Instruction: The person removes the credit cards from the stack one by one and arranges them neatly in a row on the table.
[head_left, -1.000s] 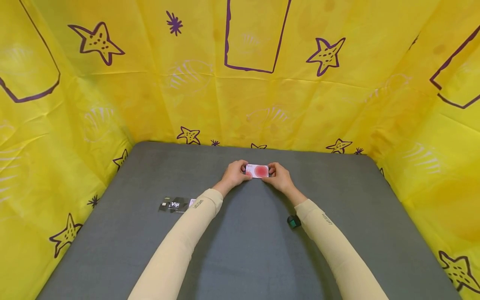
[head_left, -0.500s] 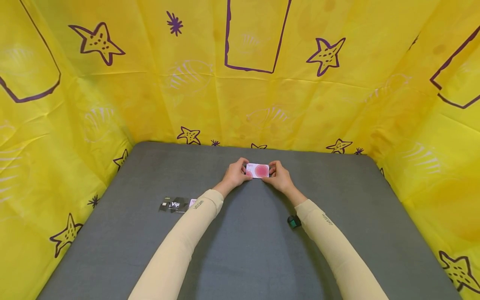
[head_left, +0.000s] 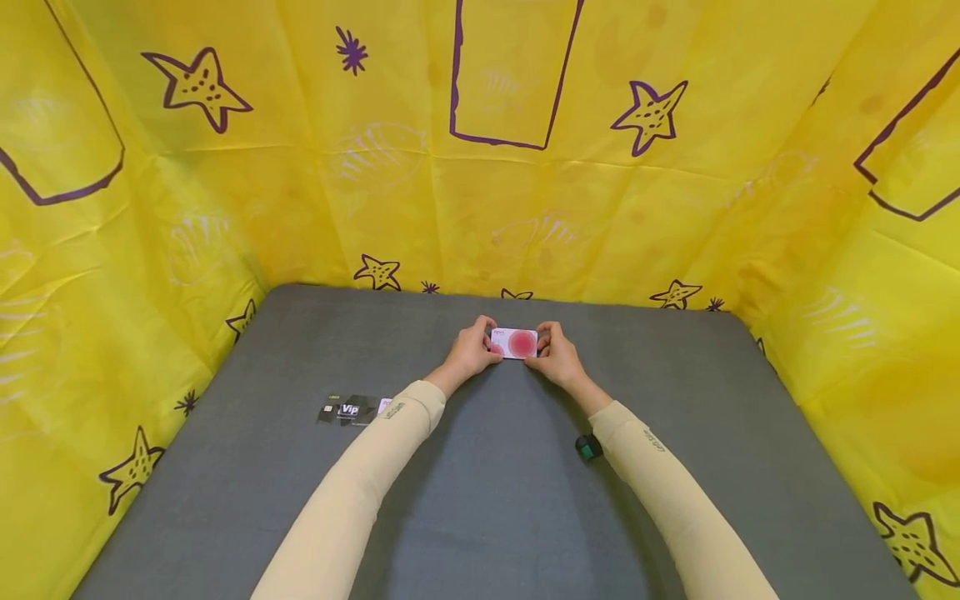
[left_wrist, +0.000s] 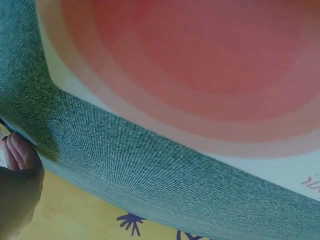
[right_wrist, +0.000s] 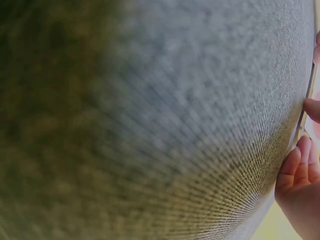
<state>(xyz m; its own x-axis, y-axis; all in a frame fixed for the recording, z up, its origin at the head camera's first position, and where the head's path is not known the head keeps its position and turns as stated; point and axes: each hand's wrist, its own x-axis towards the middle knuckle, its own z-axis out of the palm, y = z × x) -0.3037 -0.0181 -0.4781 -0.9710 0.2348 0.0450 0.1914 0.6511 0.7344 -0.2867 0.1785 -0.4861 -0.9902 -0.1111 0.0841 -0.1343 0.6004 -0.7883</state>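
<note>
Near the far side of the grey table (head_left: 495,500), my left hand (head_left: 470,346) pinches the left end of a white card (head_left: 519,343) with a red circle. My right hand (head_left: 559,354) pinches its right end, thumb in front and fingers behind. The card is tilted up with its printed face towards me. To the left lies a black "Vip" card (head_left: 348,409); beside it a white card (head_left: 385,405) is mostly covered by my left sleeve. In the left wrist view a white card with pink circles (left_wrist: 220,65) fills the upper part.
Yellow cloth walls (head_left: 480,200) with starfish drawings stand behind the table and along both sides. A small black and green object (head_left: 588,447) shows beside my right sleeve (head_left: 637,450).
Both hands keep hold of the white card in nearly the same place; its tilt alters slightly. The cards at left have not moved.
</note>
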